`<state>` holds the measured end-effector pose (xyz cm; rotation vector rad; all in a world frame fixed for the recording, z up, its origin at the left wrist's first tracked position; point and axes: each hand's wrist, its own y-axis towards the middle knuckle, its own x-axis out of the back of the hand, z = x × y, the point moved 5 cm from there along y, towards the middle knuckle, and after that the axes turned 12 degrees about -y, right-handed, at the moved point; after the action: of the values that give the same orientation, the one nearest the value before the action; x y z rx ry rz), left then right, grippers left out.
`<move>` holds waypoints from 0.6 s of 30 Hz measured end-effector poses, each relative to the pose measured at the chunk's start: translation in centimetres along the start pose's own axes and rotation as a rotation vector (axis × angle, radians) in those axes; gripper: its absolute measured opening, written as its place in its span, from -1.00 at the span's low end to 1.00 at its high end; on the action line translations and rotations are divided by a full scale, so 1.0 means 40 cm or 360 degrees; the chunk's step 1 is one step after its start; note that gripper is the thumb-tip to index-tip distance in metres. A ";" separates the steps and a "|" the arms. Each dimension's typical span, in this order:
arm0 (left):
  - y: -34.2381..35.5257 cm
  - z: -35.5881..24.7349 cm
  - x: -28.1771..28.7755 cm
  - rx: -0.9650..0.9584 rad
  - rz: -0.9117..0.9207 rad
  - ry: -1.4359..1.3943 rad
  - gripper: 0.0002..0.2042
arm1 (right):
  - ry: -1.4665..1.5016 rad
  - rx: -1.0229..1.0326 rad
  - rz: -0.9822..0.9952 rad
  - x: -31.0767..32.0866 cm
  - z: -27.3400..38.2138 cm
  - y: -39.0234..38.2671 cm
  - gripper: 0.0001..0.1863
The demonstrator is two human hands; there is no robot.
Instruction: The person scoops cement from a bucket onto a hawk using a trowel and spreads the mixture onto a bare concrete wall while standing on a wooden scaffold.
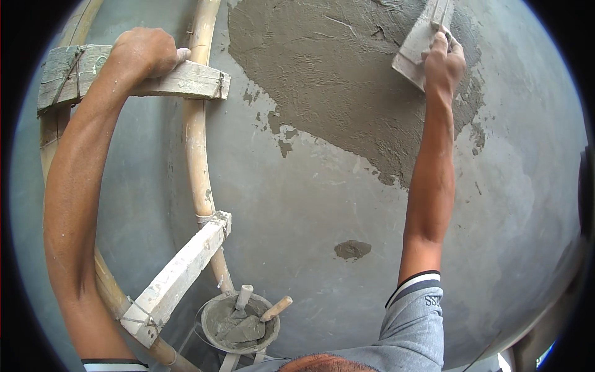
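Observation:
At the upper right, my right hand [445, 65] is closed round the handle of a plastering float [416, 51], its flat blade lying against the wall. Beneath and left of the blade spreads a broad patch of wet grey mortar [322, 80] with a ragged lower edge. My left hand [147, 51], at the upper left, grips a wooden rung [186, 80] of a bamboo ladder [199, 149], its fingers curled over the top edge. The rung is tied to the bamboo poles with wire.
A lower, whitish rung [180, 276] crosses the ladder at a slant. By the ladder's foot hangs or stands a bucket [211, 332] of mortar with two wooden-handled tools in it. A small mortar blob [352, 249] sticks to the smooth grey wall [310, 204].

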<state>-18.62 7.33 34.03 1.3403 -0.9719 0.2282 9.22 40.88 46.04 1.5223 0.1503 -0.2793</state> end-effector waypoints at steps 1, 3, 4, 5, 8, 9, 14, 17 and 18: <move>-0.001 -0.004 0.003 -0.0021 0.0007 0.0007 -0.46 | 0.0006 -0.0005 0.0005 -0.020 0.004 0.010 -0.64; -0.009 -0.001 0.008 -0.0020 0.0029 0.0036 -0.47 | -0.0050 -0.0136 0.0076 -0.084 0.050 0.002 -0.65; -0.014 0.001 0.010 -0.0009 0.0027 0.0029 -0.47 | -0.0034 -0.0146 0.0088 -0.116 0.079 0.000 -0.65; -0.020 -0.004 0.018 -0.0020 0.0005 -0.0026 -0.47 | -0.0014 -0.0107 0.0092 -0.121 0.121 0.023 -0.65; -0.020 -0.014 0.018 -0.0017 0.0018 -0.0064 -0.48 | -0.0019 -0.0014 0.0164 -0.217 0.151 0.039 -0.65; -0.025 -0.017 0.026 -0.0015 0.0015 -0.0061 -0.48 | -0.0047 0.0058 0.0217 -0.253 0.157 0.048 -0.64; -0.017 0.000 0.007 0.0028 0.0071 -0.0066 -0.48 | 0.0044 0.0148 0.0681 -0.348 0.258 -0.077 -0.65; -0.016 -0.002 0.014 -0.0032 -0.0045 0.0034 -0.47 | 0.0076 0.0572 0.0435 -0.349 0.235 -0.039 -0.66; -0.013 0.001 0.015 -0.0031 -0.0055 0.0041 -0.47 | -0.0024 0.0522 0.0291 -0.325 0.229 -0.016 -0.66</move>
<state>-17.92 6.92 34.08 1.3321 -0.9267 0.2089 -4.12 32.88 49.35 1.8450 -0.0503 -0.1747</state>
